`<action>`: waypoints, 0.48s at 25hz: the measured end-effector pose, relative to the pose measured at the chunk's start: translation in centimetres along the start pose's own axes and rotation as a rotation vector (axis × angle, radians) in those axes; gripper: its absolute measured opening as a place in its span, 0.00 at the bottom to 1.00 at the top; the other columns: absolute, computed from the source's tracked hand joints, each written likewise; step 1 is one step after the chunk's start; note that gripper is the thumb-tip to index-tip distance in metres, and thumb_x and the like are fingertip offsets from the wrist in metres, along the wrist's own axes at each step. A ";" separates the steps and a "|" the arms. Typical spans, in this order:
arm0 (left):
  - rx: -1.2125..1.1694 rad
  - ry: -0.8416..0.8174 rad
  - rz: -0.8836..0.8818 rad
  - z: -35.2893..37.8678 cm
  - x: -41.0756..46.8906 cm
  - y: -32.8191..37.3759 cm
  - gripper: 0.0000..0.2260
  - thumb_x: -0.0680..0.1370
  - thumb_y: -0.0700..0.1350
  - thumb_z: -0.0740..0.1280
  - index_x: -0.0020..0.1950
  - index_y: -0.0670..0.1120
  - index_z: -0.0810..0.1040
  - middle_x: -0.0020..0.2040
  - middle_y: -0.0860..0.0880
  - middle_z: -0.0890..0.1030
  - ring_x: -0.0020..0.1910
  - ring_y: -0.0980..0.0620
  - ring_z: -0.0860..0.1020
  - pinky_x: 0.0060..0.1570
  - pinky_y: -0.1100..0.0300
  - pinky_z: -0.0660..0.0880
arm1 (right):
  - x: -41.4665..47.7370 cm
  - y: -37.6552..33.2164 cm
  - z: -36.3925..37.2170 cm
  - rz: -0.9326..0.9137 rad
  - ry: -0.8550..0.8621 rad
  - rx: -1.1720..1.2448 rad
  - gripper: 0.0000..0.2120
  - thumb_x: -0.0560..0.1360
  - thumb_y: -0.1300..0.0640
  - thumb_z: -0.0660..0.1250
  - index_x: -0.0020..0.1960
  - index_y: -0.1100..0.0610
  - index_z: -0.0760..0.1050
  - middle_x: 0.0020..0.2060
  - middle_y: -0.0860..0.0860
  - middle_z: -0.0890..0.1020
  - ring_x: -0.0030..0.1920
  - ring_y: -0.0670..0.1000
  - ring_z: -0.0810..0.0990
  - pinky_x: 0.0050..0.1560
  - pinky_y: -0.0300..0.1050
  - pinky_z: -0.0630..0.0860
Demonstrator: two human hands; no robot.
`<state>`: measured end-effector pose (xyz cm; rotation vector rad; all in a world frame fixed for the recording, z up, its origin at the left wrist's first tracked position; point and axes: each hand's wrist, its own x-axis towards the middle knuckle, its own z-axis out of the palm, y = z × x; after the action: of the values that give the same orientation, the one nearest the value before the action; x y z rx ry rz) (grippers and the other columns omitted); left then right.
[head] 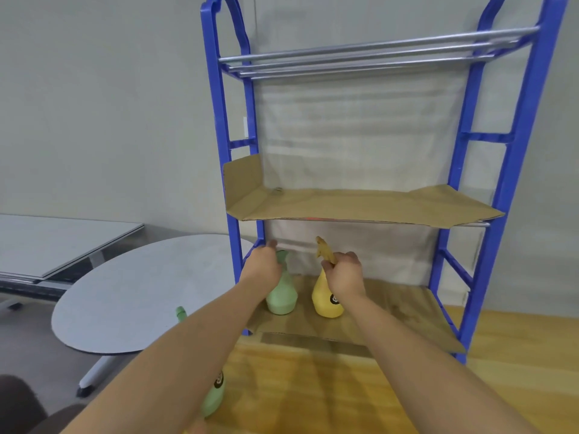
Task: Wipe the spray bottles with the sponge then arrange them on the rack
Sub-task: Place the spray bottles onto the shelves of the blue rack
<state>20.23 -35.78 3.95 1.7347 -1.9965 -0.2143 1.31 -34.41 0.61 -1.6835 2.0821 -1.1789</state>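
Near green bottle [213, 399] unheld; left hand [262, 265] grips shelved green bottle [282, 297], right hand [344, 274] yellow bottle [324, 303] (logo [334, 298] unreadable)

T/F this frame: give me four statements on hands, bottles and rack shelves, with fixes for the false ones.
1. The left hand grips the green spray bottle on the rack's bottom shelf. True.
2. The right hand hangs open. False: it grips the yellow spray bottle at the neck.
3. The middle shelf carries both bottles. False: both stand on the bottom shelf.
4. A second green spray bottle stands on the wooden table, off the rack. True.
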 end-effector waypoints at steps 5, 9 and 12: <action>0.001 0.016 0.002 -1.0 -2.7 -0.4 0.27 0.80 0.41 0.65 0.78 0.48 0.62 0.62 0.44 0.75 0.57 0.42 0.78 0.53 0.49 0.79 | -1.3 0.0 -0.7 0.052 -0.032 0.055 0.15 0.79 0.51 0.68 0.56 0.63 0.78 0.57 0.62 0.76 0.45 0.62 0.79 0.41 0.44 0.69; 0.036 0.023 0.057 -3.7 -7.8 -0.3 0.12 0.80 0.43 0.65 0.64 0.47 0.74 0.58 0.44 0.77 0.55 0.42 0.77 0.54 0.50 0.78 | -6.0 -0.8 -3.0 0.064 0.034 0.083 0.11 0.79 0.52 0.67 0.53 0.59 0.81 0.53 0.62 0.81 0.52 0.63 0.81 0.47 0.47 0.73; 0.078 -0.001 0.130 -7.6 -12.7 -1.0 0.05 0.80 0.46 0.63 0.51 0.45 0.77 0.50 0.47 0.79 0.50 0.44 0.78 0.50 0.49 0.79 | -11.6 -3.3 -3.7 -0.019 -0.133 0.051 0.14 0.81 0.54 0.61 0.43 0.60 0.80 0.44 0.60 0.84 0.49 0.62 0.82 0.45 0.48 0.73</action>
<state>25.58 -22.21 6.95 1.6437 -2.1349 -0.0952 5.20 -22.43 1.70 -1.7125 1.9452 -1.0851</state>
